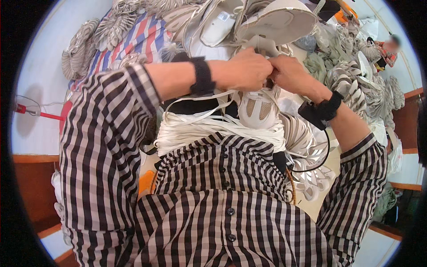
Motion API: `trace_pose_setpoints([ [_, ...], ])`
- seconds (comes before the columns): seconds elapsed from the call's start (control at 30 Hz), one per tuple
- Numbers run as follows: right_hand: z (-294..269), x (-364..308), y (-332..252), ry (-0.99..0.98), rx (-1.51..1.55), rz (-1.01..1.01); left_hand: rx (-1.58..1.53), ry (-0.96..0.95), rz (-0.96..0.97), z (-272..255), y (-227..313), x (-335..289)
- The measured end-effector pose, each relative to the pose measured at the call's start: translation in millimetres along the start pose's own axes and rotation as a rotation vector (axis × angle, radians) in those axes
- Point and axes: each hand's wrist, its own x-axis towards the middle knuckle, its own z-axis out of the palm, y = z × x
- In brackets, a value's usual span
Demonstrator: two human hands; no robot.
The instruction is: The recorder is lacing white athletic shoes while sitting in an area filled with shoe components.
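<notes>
Below my two hands a beige and white shoe upper (259, 110) points its toe toward me. My left hand (248, 70) is closed over the shoe's opening, fingers curled in. Close against it, my right hand (291, 74) is also closed, its thumb and fingers pinched at the same spot. What the fingertips grip is hidden between the hands. A thick bundle of flat white shoelaces (213, 133) lies across my lap. Some strands loop up from it toward the shoe, passing under my left wrist. The shoe's pale tongue (262, 44) stands up beyond my hands.
Beige boot-shaped pieces (275, 26) stand at the far side. Stacked shoe uppers (80, 49) lie at the left on a striped woven sheet (149, 40). More uppers (351, 84) are heaped at the right, beside green cloth (318, 66). Another person (390, 53) is at the far right.
</notes>
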Motion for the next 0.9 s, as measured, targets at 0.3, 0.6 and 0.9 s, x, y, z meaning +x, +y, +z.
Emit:
trace_pose_setpoints([
  [0.3,-3.2,-7.9,-31.4,0.278,-0.047,-0.147,-0.376,0.079,0.218,55.4,79.5,-37.6],
  [0.6,-48.5,31.5,-214.9,0.112,0.387,-0.802,-0.468,0.632,0.545,80.8,83.2,-44.2],
  [0.9,-87.2,95.5,-274.0,0.278,0.664,-0.983,-0.745,0.197,0.733,33.9,107.0,-62.4],
])
